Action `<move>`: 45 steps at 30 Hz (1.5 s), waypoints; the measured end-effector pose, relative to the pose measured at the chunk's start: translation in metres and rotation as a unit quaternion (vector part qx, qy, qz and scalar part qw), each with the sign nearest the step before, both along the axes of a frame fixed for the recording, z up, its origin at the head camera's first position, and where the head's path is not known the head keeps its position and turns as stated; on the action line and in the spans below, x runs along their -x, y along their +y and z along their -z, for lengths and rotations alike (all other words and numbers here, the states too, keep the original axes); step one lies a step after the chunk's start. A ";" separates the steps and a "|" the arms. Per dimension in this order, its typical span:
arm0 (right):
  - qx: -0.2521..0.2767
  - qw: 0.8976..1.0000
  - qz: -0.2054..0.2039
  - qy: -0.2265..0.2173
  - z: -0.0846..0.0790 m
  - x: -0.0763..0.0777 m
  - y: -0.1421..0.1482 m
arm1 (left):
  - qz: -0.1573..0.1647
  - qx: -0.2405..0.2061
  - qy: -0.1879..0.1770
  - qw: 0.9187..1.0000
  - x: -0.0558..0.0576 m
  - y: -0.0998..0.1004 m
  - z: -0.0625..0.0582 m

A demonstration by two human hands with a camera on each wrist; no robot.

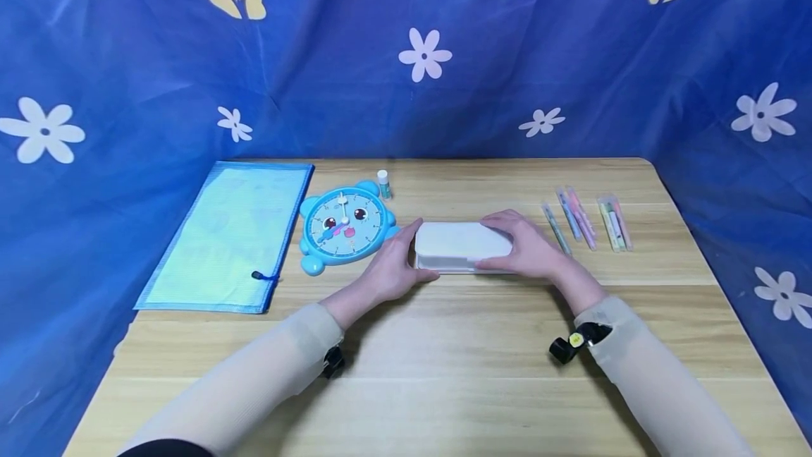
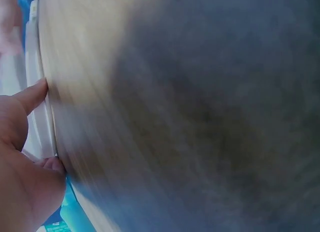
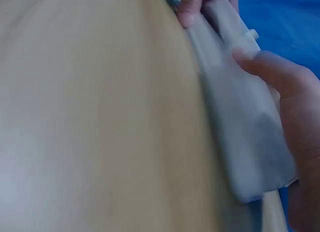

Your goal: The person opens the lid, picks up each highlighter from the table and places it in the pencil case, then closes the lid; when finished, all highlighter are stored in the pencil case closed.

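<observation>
A white oblong case (image 1: 463, 240) with rounded corners lies on the wooden table, long side toward me; it looks like a pencil case. At its left end my left hand (image 1: 392, 268) grips it, thumb low along the front and fingers at the end. My right hand (image 1: 525, 249) holds the right part, thumb on the front face and fingers over the top and back. The left wrist view shows the left thumb and a finger against the case edge (image 2: 42, 119). In the blurred right wrist view, the right thumb rests across the grey-white case (image 3: 250, 137).
Left of the case are a blue toy clock (image 1: 349, 226) with a face, a small glue stick (image 1: 384, 185) and a blue zip pouch (image 1: 216, 238). Several pens (image 1: 576, 218) and a second pen group (image 1: 614, 223) lie to the right. A blue curtain (image 1: 482, 111) hangs behind.
</observation>
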State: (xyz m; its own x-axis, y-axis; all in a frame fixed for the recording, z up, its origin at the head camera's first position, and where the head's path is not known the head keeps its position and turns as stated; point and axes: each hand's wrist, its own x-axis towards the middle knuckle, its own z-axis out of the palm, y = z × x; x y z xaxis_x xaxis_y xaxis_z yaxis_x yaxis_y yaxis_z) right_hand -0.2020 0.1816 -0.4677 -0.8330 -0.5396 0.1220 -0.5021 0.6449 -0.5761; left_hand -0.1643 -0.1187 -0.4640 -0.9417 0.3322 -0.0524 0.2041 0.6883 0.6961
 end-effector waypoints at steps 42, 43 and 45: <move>0.089 0.986 0.057 0.127 -0.033 0.001 0.028 | -0.016 0.012 -0.003 1.000 0.002 -0.001 0.000; 0.082 0.986 0.069 0.128 -0.034 0.000 0.029 | -0.016 0.012 -0.003 1.000 0.002 -0.001 0.000; 0.074 0.985 0.088 0.131 -0.036 -0.002 0.032 | -0.015 0.014 -0.005 1.000 0.002 0.000 0.000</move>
